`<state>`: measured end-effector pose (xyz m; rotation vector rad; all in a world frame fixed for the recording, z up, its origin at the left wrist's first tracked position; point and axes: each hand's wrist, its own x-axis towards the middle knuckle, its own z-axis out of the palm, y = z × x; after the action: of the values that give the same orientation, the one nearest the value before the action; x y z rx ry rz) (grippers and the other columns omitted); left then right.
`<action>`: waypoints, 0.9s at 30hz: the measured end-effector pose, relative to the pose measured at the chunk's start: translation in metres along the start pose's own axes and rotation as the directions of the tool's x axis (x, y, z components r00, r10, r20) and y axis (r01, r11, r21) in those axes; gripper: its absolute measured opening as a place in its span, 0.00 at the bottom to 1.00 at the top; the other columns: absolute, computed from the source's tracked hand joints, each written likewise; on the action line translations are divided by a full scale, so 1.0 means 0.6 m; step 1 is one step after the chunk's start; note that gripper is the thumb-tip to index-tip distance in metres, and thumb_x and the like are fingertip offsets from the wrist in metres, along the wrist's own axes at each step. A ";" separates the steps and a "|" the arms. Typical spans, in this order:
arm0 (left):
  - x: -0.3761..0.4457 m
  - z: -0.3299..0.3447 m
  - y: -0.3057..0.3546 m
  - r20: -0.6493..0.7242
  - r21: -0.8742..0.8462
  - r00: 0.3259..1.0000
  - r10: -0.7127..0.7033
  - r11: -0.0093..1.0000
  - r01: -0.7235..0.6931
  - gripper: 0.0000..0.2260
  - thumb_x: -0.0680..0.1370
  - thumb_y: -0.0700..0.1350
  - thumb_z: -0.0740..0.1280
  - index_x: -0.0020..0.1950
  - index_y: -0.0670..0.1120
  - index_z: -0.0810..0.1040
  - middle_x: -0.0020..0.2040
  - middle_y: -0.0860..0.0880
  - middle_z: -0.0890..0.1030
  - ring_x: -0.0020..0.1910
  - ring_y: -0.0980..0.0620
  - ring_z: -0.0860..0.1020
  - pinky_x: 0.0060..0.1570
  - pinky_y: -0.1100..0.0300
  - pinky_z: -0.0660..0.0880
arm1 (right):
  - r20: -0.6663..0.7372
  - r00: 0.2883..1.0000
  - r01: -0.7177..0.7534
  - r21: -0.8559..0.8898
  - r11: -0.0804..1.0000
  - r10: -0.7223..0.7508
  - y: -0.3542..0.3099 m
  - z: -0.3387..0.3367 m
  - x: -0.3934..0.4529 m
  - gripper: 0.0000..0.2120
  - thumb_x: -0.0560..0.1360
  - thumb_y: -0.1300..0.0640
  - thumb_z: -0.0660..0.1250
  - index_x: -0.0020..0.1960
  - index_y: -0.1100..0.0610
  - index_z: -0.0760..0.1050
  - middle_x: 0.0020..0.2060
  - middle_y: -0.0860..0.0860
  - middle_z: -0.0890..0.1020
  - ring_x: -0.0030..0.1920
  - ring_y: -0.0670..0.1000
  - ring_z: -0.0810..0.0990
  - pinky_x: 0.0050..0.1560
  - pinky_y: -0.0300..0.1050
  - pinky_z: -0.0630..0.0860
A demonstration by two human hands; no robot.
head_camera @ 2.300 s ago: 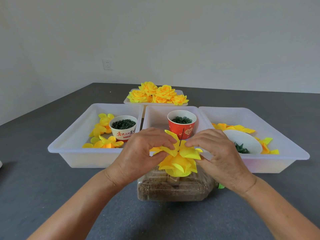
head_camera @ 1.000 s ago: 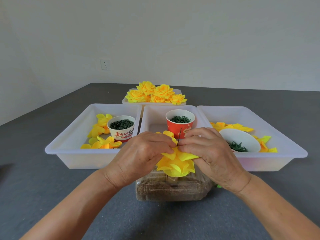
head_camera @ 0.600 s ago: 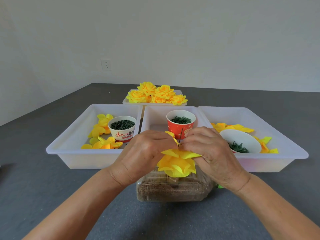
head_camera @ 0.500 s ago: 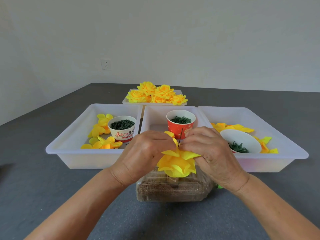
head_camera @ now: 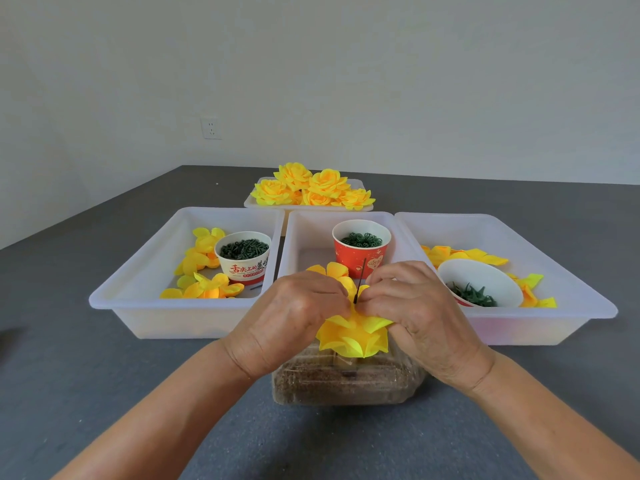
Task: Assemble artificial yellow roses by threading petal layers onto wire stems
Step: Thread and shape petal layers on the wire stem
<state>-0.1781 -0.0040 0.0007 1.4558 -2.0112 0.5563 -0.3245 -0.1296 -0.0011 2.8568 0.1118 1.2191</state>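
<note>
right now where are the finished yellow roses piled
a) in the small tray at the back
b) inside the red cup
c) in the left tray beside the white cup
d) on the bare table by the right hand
a: the finished yellow roses sit heaped in the small tray at the back, behind the three front trays.

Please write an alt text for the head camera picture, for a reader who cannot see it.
Two hands, left hand and right hand, pinch yellow petal layers around a thin dark wire stem above a clear container of brown filler. Behind stand three white trays with petals and cups, and finished yellow roses.
</note>
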 end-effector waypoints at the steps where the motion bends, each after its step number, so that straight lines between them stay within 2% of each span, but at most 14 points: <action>1: -0.002 0.000 0.001 0.007 -0.003 1.000 -0.001 1.000 0.001 0.12 0.74 0.37 0.60 0.39 0.39 0.83 0.39 0.45 0.84 0.40 0.48 0.83 0.40 0.54 0.80 | 0.000 1.000 -0.003 0.005 1.000 0.003 -0.001 0.001 -0.001 0.16 0.65 0.64 0.56 0.37 0.58 0.83 0.37 0.48 0.84 0.45 0.54 0.81 0.49 0.46 0.68; 4: -0.005 -0.001 0.000 0.005 -0.008 1.000 -0.017 1.000 0.017 0.12 0.73 0.37 0.60 0.39 0.40 0.83 0.39 0.45 0.84 0.42 0.49 0.83 0.42 0.54 0.80 | 0.001 1.000 -0.007 0.013 1.000 0.007 0.002 0.005 -0.003 0.16 0.63 0.66 0.56 0.38 0.58 0.83 0.38 0.47 0.84 0.46 0.55 0.81 0.49 0.46 0.69; 7: -0.005 -0.004 0.000 0.004 0.016 0.999 -0.043 0.999 0.043 0.12 0.73 0.37 0.60 0.40 0.41 0.84 0.41 0.45 0.84 0.43 0.49 0.83 0.42 0.55 0.79 | -0.024 0.998 -0.055 0.076 0.996 0.057 0.010 0.009 -0.008 0.14 0.60 0.72 0.65 0.39 0.59 0.83 0.39 0.47 0.84 0.46 0.55 0.80 0.46 0.51 0.75; 10: -0.008 -0.005 -0.003 0.007 0.023 0.999 -0.053 0.998 0.053 0.09 0.69 0.31 0.66 0.41 0.40 0.84 0.41 0.46 0.84 0.44 0.49 0.83 0.42 0.55 0.80 | -0.011 0.996 -0.085 0.117 0.989 0.087 0.015 0.011 -0.014 0.14 0.58 0.72 0.68 0.39 0.58 0.83 0.40 0.46 0.84 0.47 0.54 0.79 0.46 0.53 0.75; 14: -0.014 -0.002 -0.011 -0.001 -0.027 0.998 -0.056 0.998 0.056 0.13 0.63 0.25 0.69 0.41 0.39 0.84 0.43 0.46 0.85 0.46 0.47 0.83 0.43 0.49 0.81 | 0.035 0.996 -0.091 0.155 0.984 0.087 0.016 0.011 -0.018 0.12 0.61 0.72 0.69 0.38 0.58 0.84 0.40 0.46 0.84 0.48 0.54 0.80 0.46 0.53 0.75; 16: -0.016 -0.003 -0.011 0.029 -0.036 0.998 -0.063 0.997 0.064 0.14 0.62 0.26 0.67 0.42 0.39 0.84 0.45 0.46 0.85 0.47 0.47 0.83 0.44 0.49 0.81 | 0.081 0.991 -0.114 0.162 0.980 0.102 0.014 0.008 -0.020 0.14 0.60 0.74 0.70 0.40 0.58 0.84 0.42 0.47 0.84 0.50 0.54 0.79 0.48 0.53 0.74; 20: -0.019 -0.017 -0.009 0.118 -0.077 0.984 -0.132 0.987 0.142 0.16 0.63 0.34 0.63 0.46 0.42 0.84 0.50 0.50 0.84 0.54 0.50 0.79 0.51 0.53 0.78 | 0.223 0.940 -0.307 0.234 0.923 0.257 0.013 -0.012 -0.021 0.20 0.60 0.74 0.67 0.44 0.54 0.84 0.47 0.42 0.82 0.60 0.51 0.73 0.59 0.55 0.70; 22: -0.018 -0.027 -0.011 0.128 -0.167 0.972 -0.198 0.962 0.218 0.15 0.67 0.41 0.61 0.46 0.42 0.84 0.52 0.50 0.83 0.57 0.53 0.77 0.54 0.55 0.76 | 0.246 0.914 -0.384 0.264 0.885 0.324 0.013 -0.025 -0.017 0.20 0.61 0.75 0.65 0.42 0.53 0.83 0.47 0.41 0.82 0.62 0.49 0.71 0.62 0.49 0.69; 25: -0.009 -0.038 -0.008 0.076 -0.355 0.939 -0.336 0.871 0.340 0.16 0.75 0.50 0.60 0.44 0.42 0.84 0.51 0.51 0.83 0.55 0.58 0.78 0.53 0.60 0.74 | 0.255 0.866 -0.499 0.415 0.761 0.430 0.008 -0.040 0.000 0.16 0.64 0.68 0.61 0.38 0.51 0.81 0.46 0.42 0.83 0.60 0.42 0.72 0.58 0.29 0.66; 27: 0.002 -0.038 -0.005 0.009 -0.386 0.896 -0.444 0.825 0.413 0.17 0.78 0.53 0.61 0.42 0.43 0.84 0.46 0.51 0.84 0.49 0.57 0.79 0.49 0.58 0.74 | 0.229 0.837 -0.541 0.476 0.693 0.497 0.007 -0.041 0.010 0.13 0.69 0.65 0.62 0.38 0.51 0.82 0.45 0.44 0.83 0.57 0.40 0.74 0.55 0.27 0.66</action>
<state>-0.1708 0.0086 0.0183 1.5392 -1.5397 0.0247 -0.3382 -0.1330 0.0206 3.5817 -0.4939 1.2999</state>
